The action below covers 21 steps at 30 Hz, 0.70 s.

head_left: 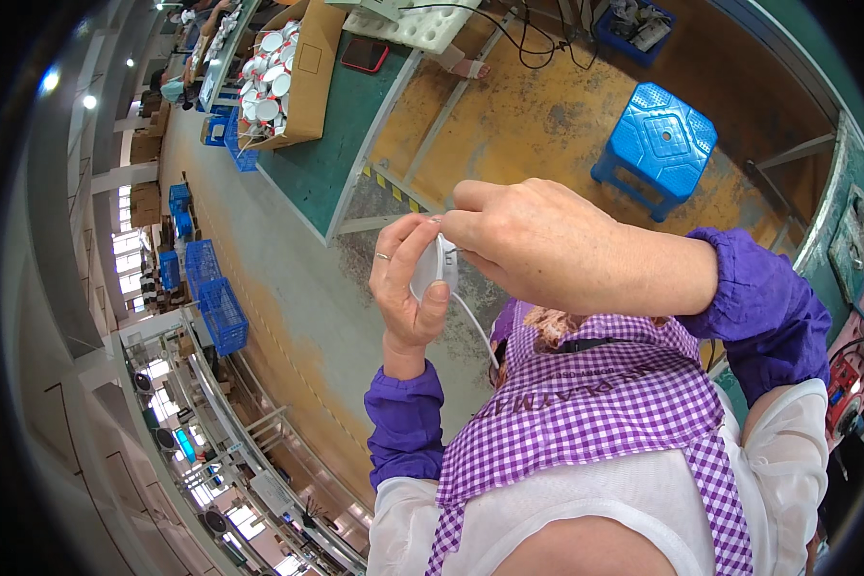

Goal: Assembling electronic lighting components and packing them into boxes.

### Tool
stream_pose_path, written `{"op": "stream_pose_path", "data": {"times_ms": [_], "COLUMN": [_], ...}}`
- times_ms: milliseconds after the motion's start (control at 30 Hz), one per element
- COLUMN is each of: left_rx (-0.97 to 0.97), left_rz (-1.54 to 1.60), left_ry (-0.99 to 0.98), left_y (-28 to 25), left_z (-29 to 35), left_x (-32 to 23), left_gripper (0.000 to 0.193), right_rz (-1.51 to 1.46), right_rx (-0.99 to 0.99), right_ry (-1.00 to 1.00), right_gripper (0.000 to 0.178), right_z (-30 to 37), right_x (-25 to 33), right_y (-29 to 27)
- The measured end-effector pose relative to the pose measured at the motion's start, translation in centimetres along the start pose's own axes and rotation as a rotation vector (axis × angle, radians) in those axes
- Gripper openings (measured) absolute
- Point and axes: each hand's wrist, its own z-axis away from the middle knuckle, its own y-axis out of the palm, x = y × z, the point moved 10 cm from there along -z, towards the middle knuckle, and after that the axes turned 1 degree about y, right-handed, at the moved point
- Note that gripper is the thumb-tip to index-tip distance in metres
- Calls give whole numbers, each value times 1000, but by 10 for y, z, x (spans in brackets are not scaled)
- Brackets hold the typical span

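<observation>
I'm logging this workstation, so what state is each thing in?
White round piece: gripped in left hand
Right hand: fingers at piece's upper edge
Cardboard box: open, heaped with white round items
Blue stool: standing upright
Red-edged device: lying on green table

The left hand point(401, 302) wears a ring point(382, 256); purple elasticated oversleeves point(776, 305) and a purple-and-white gingham apron point(586, 418) cover a white top point(586, 490).

green tabletop point(302, 192) at eleven o'clock, brown cardboard box point(312, 72) and red-rimmed black phone point(365, 56) on it, yellow floor point(533, 125), blue plastic stool point(664, 134) at two
</observation>
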Motion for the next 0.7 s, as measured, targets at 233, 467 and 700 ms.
{"op": "stream_pose_path", "data": {"times_ms": [233, 467, 700], "left_rx": [-5, -17, -46], "left_rz": [6, 41, 129], "left_ry": [-28, -65, -100], "left_y": [-3, -1, 2], "left_z": [4, 8, 5], "left_x": [4, 10, 15], "left_gripper": [64, 69, 70], "right_rz": [55, 34, 2], "right_rx": [-13, 44, 47], "right_ry": [-10, 27, 26], "right_gripper": [17, 31, 35], "right_z": [-2, -4, -3], "right_x": [3, 3, 4], "right_y": [4, 2, -3]}}
